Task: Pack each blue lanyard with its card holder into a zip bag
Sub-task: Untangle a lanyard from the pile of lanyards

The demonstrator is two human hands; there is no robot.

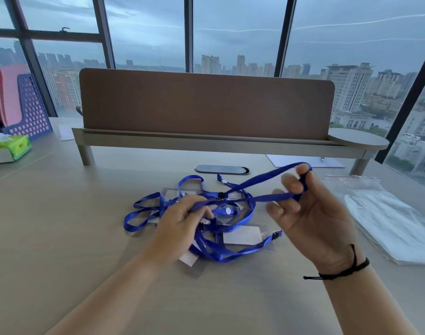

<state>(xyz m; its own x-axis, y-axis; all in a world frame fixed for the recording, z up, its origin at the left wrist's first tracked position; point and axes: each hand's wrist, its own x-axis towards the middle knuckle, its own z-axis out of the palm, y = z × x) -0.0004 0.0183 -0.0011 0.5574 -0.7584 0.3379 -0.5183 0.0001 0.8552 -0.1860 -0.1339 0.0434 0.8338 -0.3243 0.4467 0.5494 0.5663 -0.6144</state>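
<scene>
Head camera looks down on a pale desk [61, 226] where a tangle of blue lanyards [206, 238] lies in a loose heap with clear card holders [241, 235] mixed in beneath and between the straps. The right hand [313, 218] is raised above the desk, palm turned toward the camera, with one lanyard's loop [267, 176] hooked over the upper fingers, which curl round the strap near its fold; the lower fingers hang spread and hold nothing. From there the two runs of strap slope down and left to the left hand [182, 216], which rests low over the heap with its fingers curled round the same strap. Holding the loop high while the other hand grips low looks like a way to draw one lanyard out straight, so it can be told apart from the others and lifted free of the knot. Its card holder cannot be picked out with certainty among those in the pile.

A stack of clear zip bags [395, 221] lies flat on the desk to the right, just beyond the right hand, within easy reach for the packing step. None of them appears to hold a lanyard yet, so the job seems to be at its start.
</scene>
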